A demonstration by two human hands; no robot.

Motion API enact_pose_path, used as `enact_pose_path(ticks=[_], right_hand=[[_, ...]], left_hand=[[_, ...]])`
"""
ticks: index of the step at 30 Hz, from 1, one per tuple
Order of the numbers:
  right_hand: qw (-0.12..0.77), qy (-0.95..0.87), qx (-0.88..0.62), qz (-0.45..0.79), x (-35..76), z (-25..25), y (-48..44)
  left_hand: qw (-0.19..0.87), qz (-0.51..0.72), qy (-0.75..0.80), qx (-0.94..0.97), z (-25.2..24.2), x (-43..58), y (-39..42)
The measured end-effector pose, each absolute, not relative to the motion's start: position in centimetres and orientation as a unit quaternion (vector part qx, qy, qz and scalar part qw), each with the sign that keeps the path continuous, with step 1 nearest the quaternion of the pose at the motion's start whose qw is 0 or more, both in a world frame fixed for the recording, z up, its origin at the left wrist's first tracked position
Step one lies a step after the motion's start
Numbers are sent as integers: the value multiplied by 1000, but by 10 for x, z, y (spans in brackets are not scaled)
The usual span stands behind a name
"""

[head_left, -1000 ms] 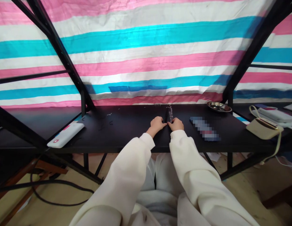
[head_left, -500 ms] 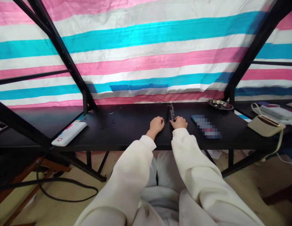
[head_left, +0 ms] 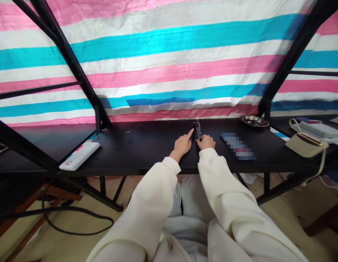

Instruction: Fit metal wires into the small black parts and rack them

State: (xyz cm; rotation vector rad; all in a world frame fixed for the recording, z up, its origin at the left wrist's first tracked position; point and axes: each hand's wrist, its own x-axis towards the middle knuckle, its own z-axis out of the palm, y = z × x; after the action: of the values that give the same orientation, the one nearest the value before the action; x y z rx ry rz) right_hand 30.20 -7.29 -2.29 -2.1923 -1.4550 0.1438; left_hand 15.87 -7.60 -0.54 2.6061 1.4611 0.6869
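Note:
A strand of greyish beads [head_left: 199, 129] lies lengthwise on the black table, with a thin pale thread at its far end. My right hand [head_left: 206, 142] is closed at the near end of this strand, thumb and fingers pinched together there. Just left of the beads, my left hand [head_left: 182, 145] rests on the tabletop, its index finger stretched toward the strand's far part and the other fingers curled. No object shows in the left hand. A dark narrow strip, perhaps a shadow, runs beside the beads.
A shiny metal dish [head_left: 254, 120] stands at the back right, near a blurred-out flat item [head_left: 238, 146]. On the left lies a white power bank [head_left: 80, 155]. A beige pouch [head_left: 306, 144] sits far right. Black metal posts [head_left: 289, 62] frame a striped sheet [head_left: 169, 69].
My left index finger has extended forward from a curled hand, alongside the beads. My right hand stays at the near end of the strand.

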Motion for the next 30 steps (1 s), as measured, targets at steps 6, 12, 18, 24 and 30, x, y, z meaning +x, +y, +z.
enact_pose_path(ticks=[6,12,18,24,30], right_hand=[[257,-539,-800,47,303,-24,-72],[255,-545,-798,47,302,-24,-72],[266,-583,-764,70,296,-19,-74],[321,-656,-675,110,289,-19,-75],[350,-687,-620,144,288,-23,-72]], left_hand=[[40,204,473,856,-6,161,-76],[89,285,463,835,-12,159,-70],[193,426,505,726,-18,153,-53],[323,523,453,645,-27,151,-38],[406,569,395,596,-25,153,-43]])
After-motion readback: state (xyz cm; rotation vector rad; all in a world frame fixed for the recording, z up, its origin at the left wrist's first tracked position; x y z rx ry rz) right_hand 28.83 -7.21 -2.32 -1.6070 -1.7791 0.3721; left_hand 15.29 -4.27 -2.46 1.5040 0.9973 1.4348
